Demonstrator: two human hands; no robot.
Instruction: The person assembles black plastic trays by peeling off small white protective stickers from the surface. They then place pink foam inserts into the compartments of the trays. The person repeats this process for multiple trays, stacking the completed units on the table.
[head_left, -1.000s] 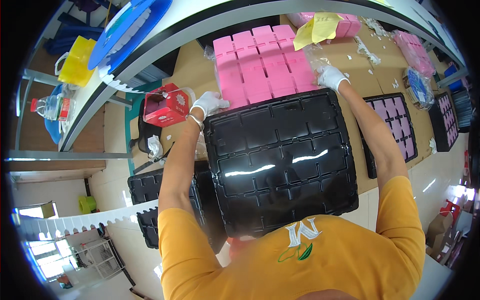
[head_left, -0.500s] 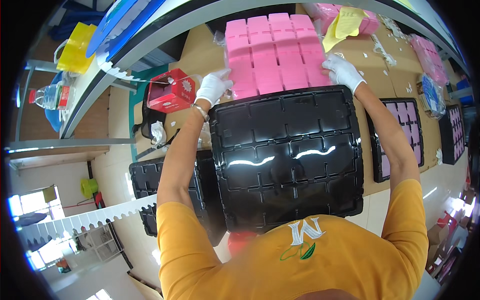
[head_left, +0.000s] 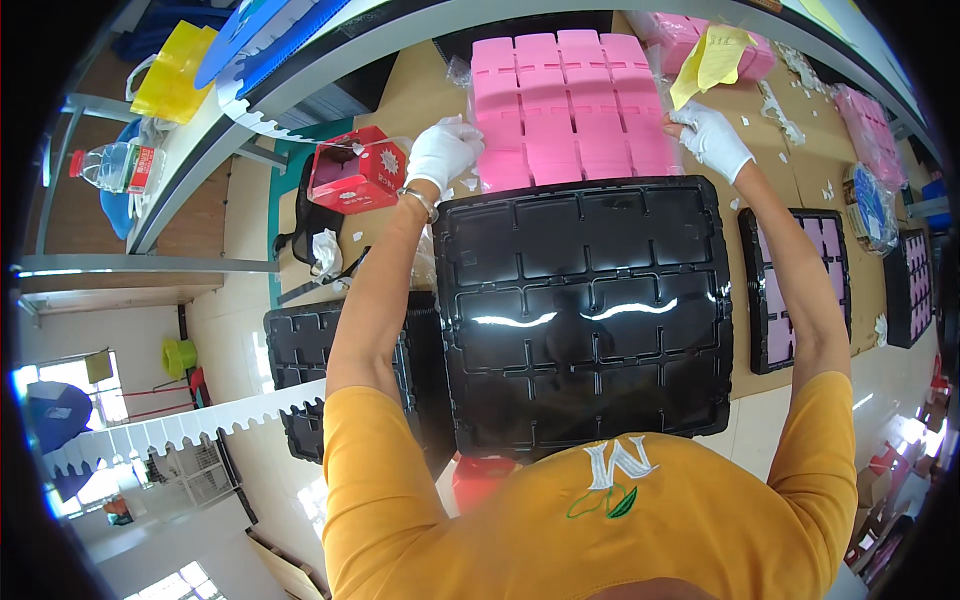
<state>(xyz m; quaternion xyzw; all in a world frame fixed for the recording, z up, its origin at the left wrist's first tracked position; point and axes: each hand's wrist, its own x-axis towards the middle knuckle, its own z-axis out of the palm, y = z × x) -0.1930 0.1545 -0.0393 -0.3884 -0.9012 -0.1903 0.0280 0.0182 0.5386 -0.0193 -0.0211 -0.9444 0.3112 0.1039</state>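
A stack of pink foam sheets point(head_left: 575, 110) with slots cut through it lies on the worktable, with clear plastic film point(head_left: 459, 72) showing at its sides. At its left edge is my left hand point(head_left: 445, 152), white-gloved, fingers curled closed; what they pinch is hidden. Across from it, my gloved right hand point(head_left: 712, 140) has thumb and fingertips pinched together at the film along the foam's right edge; some fingertips are bare. Nearer to me, a glossy black plastic tray point(head_left: 590, 345) with moulded compartments lies between my forearms, touched by neither hand.
A red box point(head_left: 357, 172) stands left of my left hand. Black trays with pink inserts point(head_left: 830, 240) lie at the right. Wrapped pink foam point(head_left: 870, 130) and a yellow paper point(head_left: 712, 62) are farther back. A metal shelf frame point(head_left: 200, 180) rises at the left; another black tray point(head_left: 300, 345) sits below it.
Both hands have slid slightly farther away along the sides of the pink foam, the left one more. The view has shifted a little. The black tray stays in place.
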